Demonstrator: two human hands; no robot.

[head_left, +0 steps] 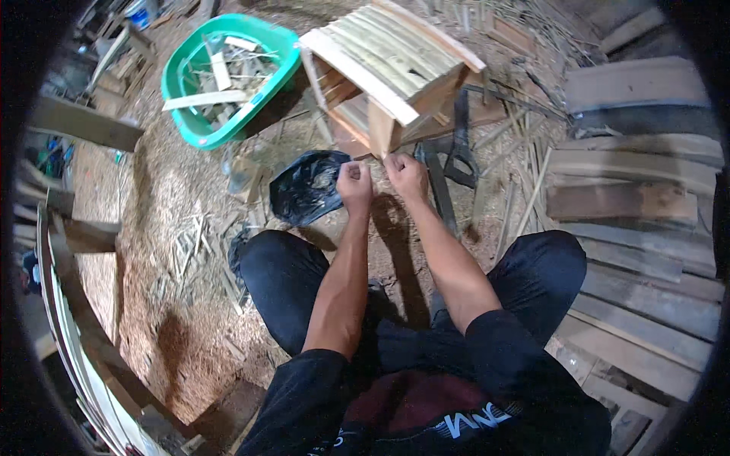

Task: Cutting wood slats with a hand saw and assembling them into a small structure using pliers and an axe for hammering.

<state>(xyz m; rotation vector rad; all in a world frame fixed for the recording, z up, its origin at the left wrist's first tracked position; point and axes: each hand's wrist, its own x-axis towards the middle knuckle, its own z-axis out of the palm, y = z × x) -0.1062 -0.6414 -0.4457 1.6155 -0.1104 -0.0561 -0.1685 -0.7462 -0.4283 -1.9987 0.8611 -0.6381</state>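
Observation:
My left hand [354,185] is curled closed beside a black plastic bag [303,188]; anything inside its fingers is hidden. Just to its right, my right hand [407,178] is pinched closed at the near lower corner of a wooden box [395,64]. Whether those fingertips grip the corner or something small, I cannot make out. The box is shaped like a little house, with a slatted sloping top, pale edge boards and an open side facing left. A hand saw with a dark handle [461,166] lies to the right of my right hand.
A green plastic tub [173,106] full of wood offcuts stands at the far left. Boards [631,201] lie in rows along the right. Sawdust and thin strips cover the floor [190,304]. Curved planks [91,342] rise at the left edge. My bent knees flank my arms.

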